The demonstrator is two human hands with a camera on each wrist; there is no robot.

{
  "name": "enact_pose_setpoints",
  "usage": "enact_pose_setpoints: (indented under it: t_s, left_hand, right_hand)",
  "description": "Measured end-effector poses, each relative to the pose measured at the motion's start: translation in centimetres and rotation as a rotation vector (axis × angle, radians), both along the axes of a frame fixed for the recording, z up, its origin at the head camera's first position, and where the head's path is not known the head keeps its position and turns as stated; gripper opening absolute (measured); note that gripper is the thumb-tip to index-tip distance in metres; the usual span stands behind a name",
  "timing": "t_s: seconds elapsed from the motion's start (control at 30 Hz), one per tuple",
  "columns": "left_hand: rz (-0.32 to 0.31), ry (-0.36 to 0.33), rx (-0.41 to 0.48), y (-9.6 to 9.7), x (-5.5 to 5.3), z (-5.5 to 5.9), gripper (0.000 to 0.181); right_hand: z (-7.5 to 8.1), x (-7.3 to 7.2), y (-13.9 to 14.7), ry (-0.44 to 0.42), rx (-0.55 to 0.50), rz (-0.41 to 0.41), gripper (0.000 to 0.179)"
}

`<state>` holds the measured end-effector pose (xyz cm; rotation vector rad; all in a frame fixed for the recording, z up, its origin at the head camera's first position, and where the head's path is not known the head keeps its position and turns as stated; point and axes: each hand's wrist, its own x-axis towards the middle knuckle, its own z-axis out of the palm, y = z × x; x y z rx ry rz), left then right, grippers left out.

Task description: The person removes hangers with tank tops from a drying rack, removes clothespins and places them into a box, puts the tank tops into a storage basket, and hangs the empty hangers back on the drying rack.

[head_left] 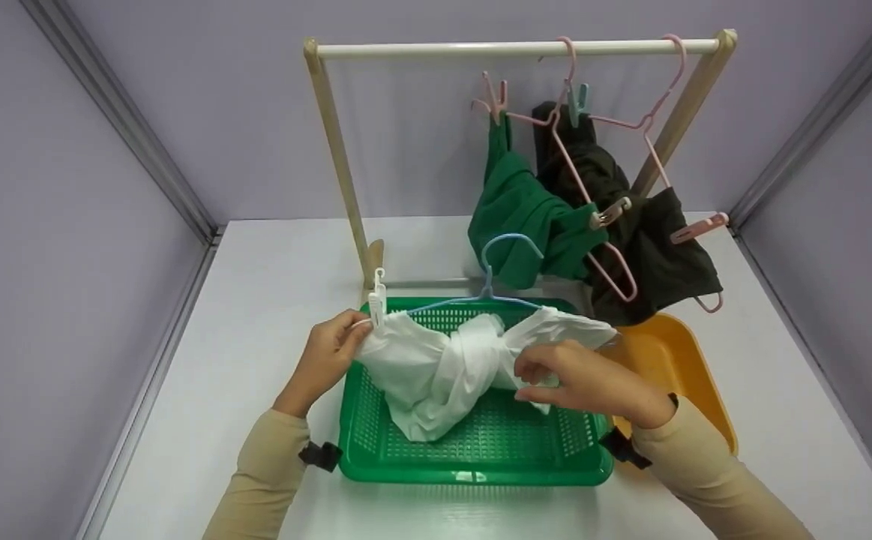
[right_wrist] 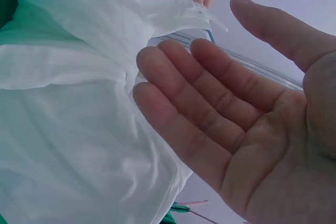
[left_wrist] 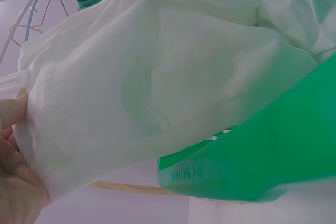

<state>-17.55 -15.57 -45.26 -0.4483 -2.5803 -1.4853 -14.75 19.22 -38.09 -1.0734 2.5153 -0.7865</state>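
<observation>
A white garment (head_left: pixel 421 375), bunched at its middle, hangs from a blue hanger (head_left: pixel 487 274) above a green basket (head_left: pixel 406 474). At the hanger's left end, a white clothespin (head_left: pixel 378 306) stands on the garment's edge. My left hand (head_left: pixel 325 356) pinches the garment's left corner beside that clothespin; the left wrist view shows the thumb and fingers at the fabric's edge. My right hand (head_left: pixel 589 379) is in front of the garment's right half, fingers slightly bent. Nothing lies in its palm in the right wrist view, where the open hand (right_wrist: pixel 262 145) appears beside the white fabric.
Behind the basket stands a rack with a white rail (head_left: pixel 436 50) and wooden posts. A green garment (head_left: pixel 518 202) and a dark garment (head_left: pixel 653 255) hang there on pink hangers with clothespins. An orange bin (head_left: pixel 694 367) sits right of the basket. Walls enclose the white table.
</observation>
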Motion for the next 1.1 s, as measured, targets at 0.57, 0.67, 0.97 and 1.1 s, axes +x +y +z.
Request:
enact_pose_setpoints:
  t_s: [0.57, 0.67, 0.97, 1.1]
  left_hand:
    - [0.007, -0.012, -0.005, 0.1, 0.0, 0.0, 0.015]
    - [0.005, -0.009, -0.003, 0.1, 0.1, 0.0, 0.015]
    - [0.005, -0.002, -0.010, 0.2, 0.1, 0.2, 0.016]
    - [-0.003, -0.015, -0.001, 0.3, 0.2, 0.3, 0.016]
  right_hand:
    - [0.0, -0.2, -2.8, 0.040, -0.031, 0.036, 0.022]
    - [0.2, -0.2, -3.4, 0.056, -0.038, 0.048, 0.020]
    - [0.9, -0.3, -5.0, 0.109, -0.103, 0.064, 0.021]
    - [1.3, -0.4, -5.5, 0.137, -0.108, 0.059, 0.022]
